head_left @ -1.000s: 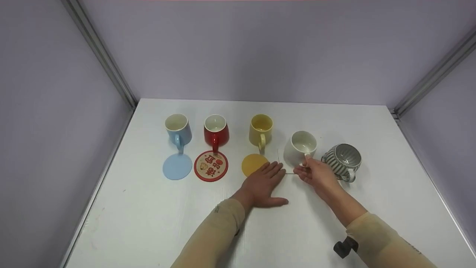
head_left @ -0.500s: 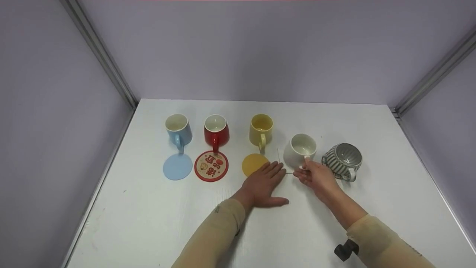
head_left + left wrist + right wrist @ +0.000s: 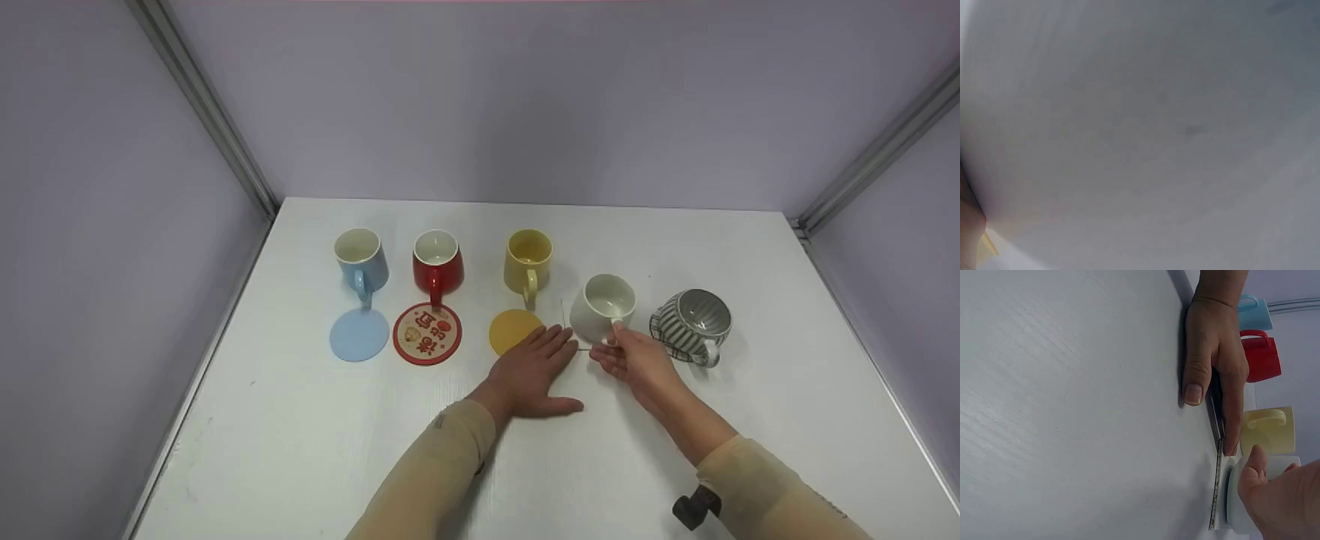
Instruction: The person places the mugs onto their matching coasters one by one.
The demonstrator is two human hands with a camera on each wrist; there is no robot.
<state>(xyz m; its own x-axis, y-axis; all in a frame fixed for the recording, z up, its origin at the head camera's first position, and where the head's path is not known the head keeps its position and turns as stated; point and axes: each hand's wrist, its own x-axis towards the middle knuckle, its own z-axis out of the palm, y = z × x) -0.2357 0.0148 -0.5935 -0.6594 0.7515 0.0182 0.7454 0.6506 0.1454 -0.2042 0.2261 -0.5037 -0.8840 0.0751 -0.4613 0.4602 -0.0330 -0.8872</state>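
Note:
My right hand (image 3: 643,364) pinches the handle of a white mug (image 3: 592,315). Beneath and beside this mug is a pale flat square with a thin dark edge (image 3: 583,349); whether the mug's base touches it I cannot tell. My left hand (image 3: 531,375) lies flat, palm down, with fingers straight and thumb spread. Its fingertips reach the square's near left corner, and the hand partly covers a round yellow coaster (image 3: 511,331). In the right wrist view the white mug (image 3: 1237,512) is partly hidden behind my right hand, while the left hand (image 3: 1219,354) presses near the square's edge.
A grey striped cup (image 3: 686,326) stands close to the right of my right hand. Farther left are a yellow mug (image 3: 527,264), a red mug (image 3: 438,266) and a blue mug (image 3: 363,266). In front lie a red patterned coaster (image 3: 427,334) and a blue coaster (image 3: 359,335).
The white mug, still pinched by my right hand, has shifted slightly toward me and a little left. My left hand has stayed in place.

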